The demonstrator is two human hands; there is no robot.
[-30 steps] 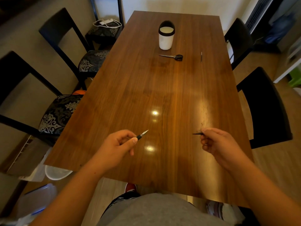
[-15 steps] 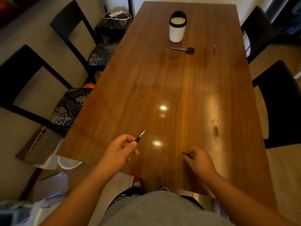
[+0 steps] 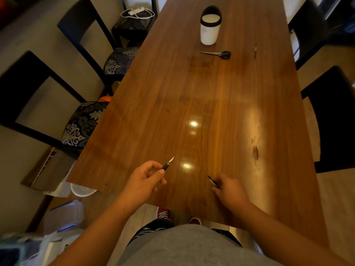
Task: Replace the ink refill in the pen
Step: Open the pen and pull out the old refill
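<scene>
The right hand (image 3: 231,191) has come down to the desk (image 3: 211,104), fingers gripping a dark pen part (probably the barrel) (image 3: 212,181); the left hand (image 3: 144,179) still grips the pen front (image 3: 168,164).

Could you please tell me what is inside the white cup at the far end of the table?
The white cup shows only a pale interior below its dark rim; its bottom is hidden.

worktop (image 3: 172,104): long, glossy brown wood
cup (image 3: 209,29): 12 o'clock, upright
scissors (image 3: 218,53): just below cup
thin pen (image 3: 255,52): 1 o'clock
</scene>
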